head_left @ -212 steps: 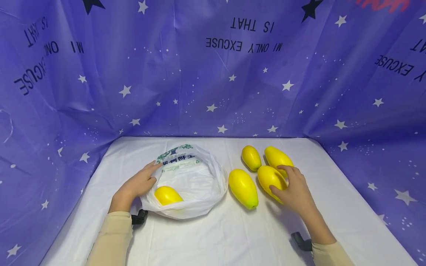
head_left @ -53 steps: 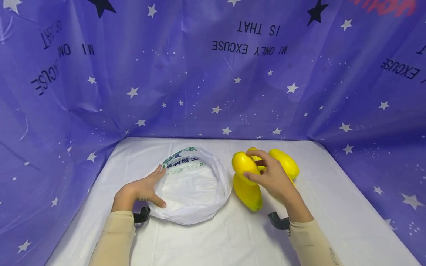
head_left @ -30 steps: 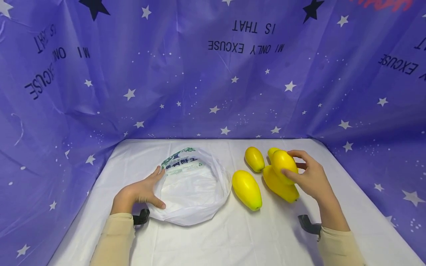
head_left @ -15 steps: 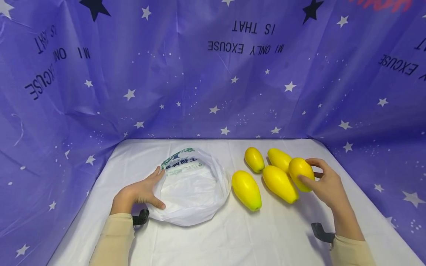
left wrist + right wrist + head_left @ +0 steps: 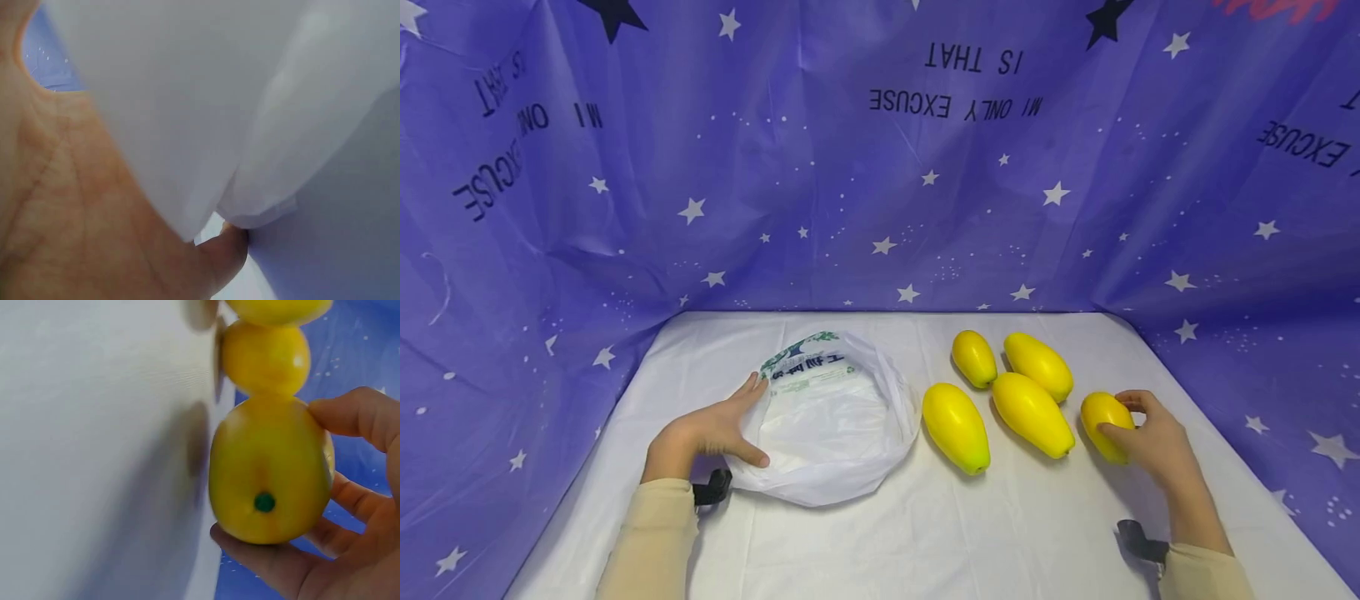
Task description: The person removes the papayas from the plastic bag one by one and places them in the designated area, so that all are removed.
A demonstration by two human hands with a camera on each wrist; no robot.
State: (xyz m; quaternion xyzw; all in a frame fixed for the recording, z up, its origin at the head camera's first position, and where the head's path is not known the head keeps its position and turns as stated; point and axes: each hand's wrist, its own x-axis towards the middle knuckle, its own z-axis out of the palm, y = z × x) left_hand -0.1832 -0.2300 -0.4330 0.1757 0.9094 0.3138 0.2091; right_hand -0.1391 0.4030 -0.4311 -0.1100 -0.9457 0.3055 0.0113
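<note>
In the head view, a white plastic bag (image 5: 823, 479) with green and dark print lies with its mouth spread wide. My left hand (image 5: 711, 433) rests at its left rim, fingers and thumb spread and fairly straight. The left wrist view shows bag film (image 5: 181, 112) across the palm, with the thumb tip touching it. My right hand (image 5: 1161, 442) grips a small yellow mango (image 5: 1103, 425) between thumb and fingers, low over the table at the right; its green stem spot faces the right wrist camera. Whether it touches the cloth I cannot tell.
Left of the held mango lie larger yellow papayas, one near the bag (image 5: 957, 429), a middle papaya (image 5: 1033, 415) and a back papaya (image 5: 1039, 367), plus a smaller yellow mango (image 5: 974, 359). White cloth (image 5: 880, 550) covers the table. Purple star-printed curtains (image 5: 880, 167) stand around it.
The fruit seen in the bag earliest is out of it. My right hand has carried a mango rightward past the others and lowered it. My left hand stays at the bag.
</note>
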